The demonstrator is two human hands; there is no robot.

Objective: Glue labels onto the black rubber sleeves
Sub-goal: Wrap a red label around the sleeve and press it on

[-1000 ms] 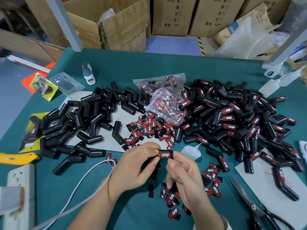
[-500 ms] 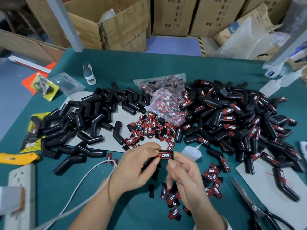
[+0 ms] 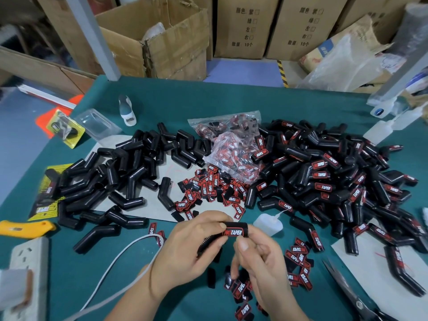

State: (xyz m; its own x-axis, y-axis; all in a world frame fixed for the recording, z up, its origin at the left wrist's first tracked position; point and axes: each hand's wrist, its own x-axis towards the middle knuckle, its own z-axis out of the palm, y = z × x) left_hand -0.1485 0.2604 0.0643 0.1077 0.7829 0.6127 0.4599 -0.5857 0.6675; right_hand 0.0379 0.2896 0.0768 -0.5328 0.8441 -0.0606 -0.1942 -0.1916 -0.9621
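Head view: near bench [image 3: 231,98] front edge, left hand [image 3: 192,249] & right hand [image 3: 261,256] both pinch one black sleeve [image 3: 234,231] w/ a red label [image 3: 232,233]. Sleeve's lower end hidden behind left fingers. Scissors [image 3: 352,295] cut off at front-right corner.

A small assembly workshop or packing room: a green-covered table [image 3: 231,98] heaped with black rubber sleeves [image 3: 120,172] and loose labels [image 3: 215,188], while printed cardboard cartons [image 3: 245,26] stand stacked on the floor beyond its far edge.
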